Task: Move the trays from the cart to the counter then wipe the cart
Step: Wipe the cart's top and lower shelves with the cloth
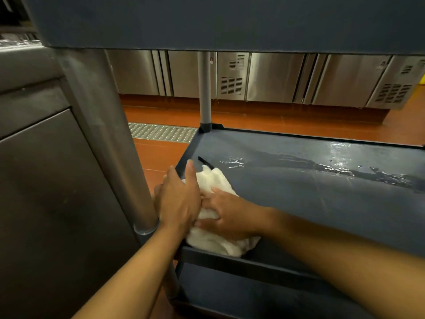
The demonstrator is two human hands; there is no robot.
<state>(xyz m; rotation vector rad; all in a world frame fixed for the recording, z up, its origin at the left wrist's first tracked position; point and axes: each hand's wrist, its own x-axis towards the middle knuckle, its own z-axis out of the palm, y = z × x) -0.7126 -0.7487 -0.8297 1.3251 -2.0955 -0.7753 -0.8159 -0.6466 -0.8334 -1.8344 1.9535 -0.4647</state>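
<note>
Cloth [216, 226] under both hands is looking like soft white terry, nubbly and matt, bunched in folds. Cart shelf [299, 180] beneath the right hand [227, 217] is showing as dark blue-grey plastic, mostly matt, with wet glossy streaks shining well beyond the fingers. Post [108, 139] just beside the left hand [179, 199] is reading as dull brushed metal, smooth. Cabinets [276, 77] far beyond the hands are gleaming as brushed stainless steel. Floor [264, 118] beyond the shelf is appearing orange-brown, smooth, faintly glossy. Drain grate [161, 132] ahead of the left hand is showing perforated, bumpy metal.
</note>
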